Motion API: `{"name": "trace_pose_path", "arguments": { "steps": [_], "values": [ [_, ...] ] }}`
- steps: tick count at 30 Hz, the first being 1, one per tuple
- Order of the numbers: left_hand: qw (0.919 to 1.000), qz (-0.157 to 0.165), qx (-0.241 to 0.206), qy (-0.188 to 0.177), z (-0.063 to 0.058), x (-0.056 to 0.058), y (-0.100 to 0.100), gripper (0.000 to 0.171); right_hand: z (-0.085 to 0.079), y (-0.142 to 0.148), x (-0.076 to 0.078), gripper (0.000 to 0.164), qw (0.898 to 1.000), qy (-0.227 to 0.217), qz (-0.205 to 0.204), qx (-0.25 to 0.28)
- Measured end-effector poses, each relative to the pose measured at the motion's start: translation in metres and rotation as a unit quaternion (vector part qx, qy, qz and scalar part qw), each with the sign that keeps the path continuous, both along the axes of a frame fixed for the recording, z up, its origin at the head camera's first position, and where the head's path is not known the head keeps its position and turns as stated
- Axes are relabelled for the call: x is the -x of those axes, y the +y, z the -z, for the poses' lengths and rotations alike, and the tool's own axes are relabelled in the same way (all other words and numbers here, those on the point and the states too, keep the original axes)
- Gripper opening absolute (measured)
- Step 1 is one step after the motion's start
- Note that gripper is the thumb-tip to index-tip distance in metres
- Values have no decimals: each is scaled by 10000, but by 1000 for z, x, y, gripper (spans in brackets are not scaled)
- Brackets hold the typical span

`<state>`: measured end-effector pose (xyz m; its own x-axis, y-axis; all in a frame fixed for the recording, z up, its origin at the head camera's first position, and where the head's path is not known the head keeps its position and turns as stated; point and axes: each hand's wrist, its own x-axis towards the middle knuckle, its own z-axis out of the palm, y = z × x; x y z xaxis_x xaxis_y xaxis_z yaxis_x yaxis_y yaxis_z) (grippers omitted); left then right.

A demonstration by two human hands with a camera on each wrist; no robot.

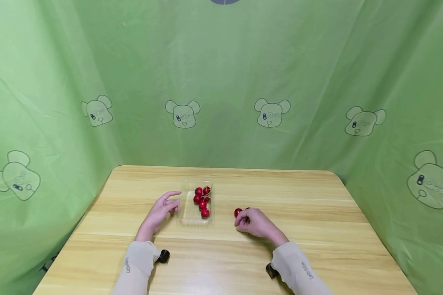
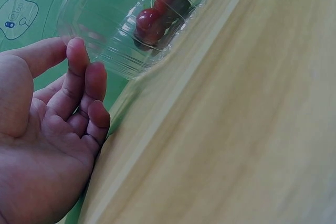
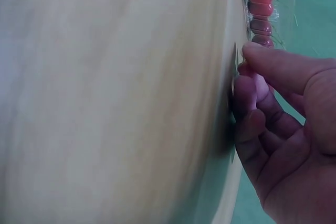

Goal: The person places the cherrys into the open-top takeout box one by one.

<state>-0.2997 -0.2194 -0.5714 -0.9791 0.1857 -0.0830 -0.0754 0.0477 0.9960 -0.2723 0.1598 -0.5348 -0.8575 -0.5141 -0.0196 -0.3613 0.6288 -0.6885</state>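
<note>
A clear plastic box (image 1: 190, 213) stands on the table with several red cherries (image 1: 202, 205), some with green stems, along its right side. My left hand (image 1: 162, 211) is at the box's left wall, fingers loosely bent; in the left wrist view the thumb and index fingertips (image 2: 77, 45) overlap the box's near corner, and contact is hard to judge. To the right of the box, my right hand (image 1: 256, 222) is low over the table with bent fingers. Just beyond it lie red cherries (image 1: 238, 212), partly hidden by the hand. A red bit (image 3: 244, 68) shows between its thumb and index finger.
The wooden table (image 1: 206, 262) has rounded far corners. Green curtains (image 1: 221, 139) printed with bear heads hang behind it and along both sides. A black wrist device (image 1: 164, 256) sits at the left cuff, another (image 1: 271, 271) at the right cuff.
</note>
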Motion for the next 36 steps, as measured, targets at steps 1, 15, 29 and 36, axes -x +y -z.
{"name": "trace_pose_path", "arguments": {
  "steps": [1,15,29,36],
  "values": [
    [10000,0,-6,-2,0,0,0,54,0,0,0,4,10000,30,-6,-14],
    [10000,-6,16,24,-1,-1,0,54,2,-5,1,14,9983,518,-70,-255],
    [9999,-106,120,55,-1,-2,1,53,-13,-8,6,7,9964,131,786,286],
    [9997,-102,194,54,-1,-2,1,53,-19,-7,9,8,9936,84,945,610]
  ]
}}
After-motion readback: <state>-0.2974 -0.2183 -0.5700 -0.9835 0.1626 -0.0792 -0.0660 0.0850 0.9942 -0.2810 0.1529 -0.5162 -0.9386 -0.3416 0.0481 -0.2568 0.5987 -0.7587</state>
